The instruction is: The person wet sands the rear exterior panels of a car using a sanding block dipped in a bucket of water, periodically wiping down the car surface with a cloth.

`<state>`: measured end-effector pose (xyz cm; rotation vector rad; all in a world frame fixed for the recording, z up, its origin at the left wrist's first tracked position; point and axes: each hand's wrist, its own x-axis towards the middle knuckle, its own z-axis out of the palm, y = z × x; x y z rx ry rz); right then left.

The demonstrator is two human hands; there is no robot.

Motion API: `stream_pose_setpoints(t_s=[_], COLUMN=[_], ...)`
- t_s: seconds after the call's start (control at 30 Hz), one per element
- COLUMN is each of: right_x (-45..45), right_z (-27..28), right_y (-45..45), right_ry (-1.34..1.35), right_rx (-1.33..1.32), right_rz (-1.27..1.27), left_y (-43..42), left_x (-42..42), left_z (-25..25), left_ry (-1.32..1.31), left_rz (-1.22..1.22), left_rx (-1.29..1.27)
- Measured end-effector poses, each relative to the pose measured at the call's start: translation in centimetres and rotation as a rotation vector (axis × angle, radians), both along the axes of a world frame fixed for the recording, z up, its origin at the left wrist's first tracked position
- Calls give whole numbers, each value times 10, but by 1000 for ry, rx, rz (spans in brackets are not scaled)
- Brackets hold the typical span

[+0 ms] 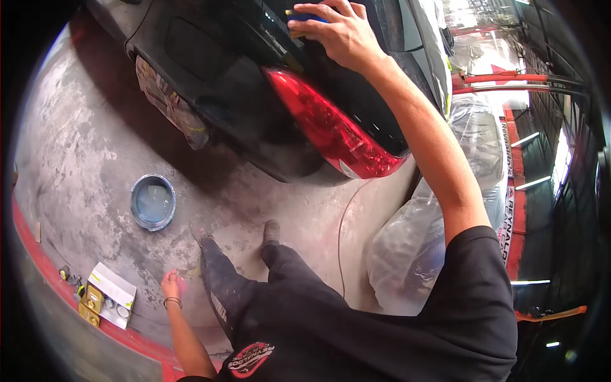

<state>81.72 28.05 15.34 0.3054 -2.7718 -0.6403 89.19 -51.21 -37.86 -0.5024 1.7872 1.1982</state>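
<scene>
My right hand [344, 32] is closed around a blue sanding block [305, 17] with yellow-gold edges, which look like sandpaper. It lies against the dark car body [248, 38], above the red tail light [337, 127]. Low at the left, my left hand [171, 284] hangs beside my leg with its fingers curled. Something pink shows at those fingers, too small to make out. On the floor ahead of that hand stands a round blue basin [153, 202] with cloudy liquid in it.
Near the red floor stripe, an open white box [113, 286] sits beside gold rolls or tins [93, 299]. A hose or cable [341, 242] runs across the floor. Plastic sheeting [407, 248] covers something at the right. The car's wheel [168, 102] is wrapped in masking.
</scene>
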Motion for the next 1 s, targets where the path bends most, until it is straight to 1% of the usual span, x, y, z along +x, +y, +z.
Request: stream_pose_setpoints(t_s=[0.07, 0.1, 0.17, 0.2, 0.23, 0.27, 0.3, 0.37, 0.43, 0.5, 0.57, 0.6, 0.7, 0.8, 0.9, 1.0], right_x=[26, 59, 121, 154, 186, 219, 255, 332, 396, 436, 458, 462, 463, 446, 437, 443], right_z=[-6, -10, 0, 10, 14, 22, 26, 16, -8, -35, -55, -63, -78, -78, -75, -80], right_y=[1, 2, -4, -3, 8, 6, 7, 4, 5, 1, -7, -7, 0, 6, 18, 32], right_ry=[26, 31, 19, 11, 66, 149, 198, 309, 351, 366, 355, 356, 369, 410, 415, 409], right_rx=[-17, -29, -95, -135, -223, -229, -282, -252, -217, -214, -235, -227, -208, -162, -142, -124], right_rz=[-28, -55, -127, -159, -140, -172, -208, -313, -301, -313, -332, -322, -275, -218, -179, -159], left_y=[-15, -25, -69, -92, -93, -97, -88, -87, -72, -26, -13, -6, 32, 31, 26, 35], left_x=[29, 54, 127, 175, 209, 260, 308, 405, 489, 548, 603, 622, 613, 620, 599, 604], left_z=[18, 23, 9, 6, 14, 23, 50, 52, 71, 104, 89, 82, 97, 59, 49, 41], left_ry=[-33, -48, -46, 24, 94, 26, -45, -208, -450, -458, -145, 17, -43, -280, -442, -330], left_rz=[178, 276, 341, 278, 216, 328, 436, 489, 423, 111, -121, -235, -248, 187, 341, 383], left_rx=[14, 22, -4, -79, -154, -200, -247, -287, -64, -210, -203, -195, -213, -119, 37, -23])
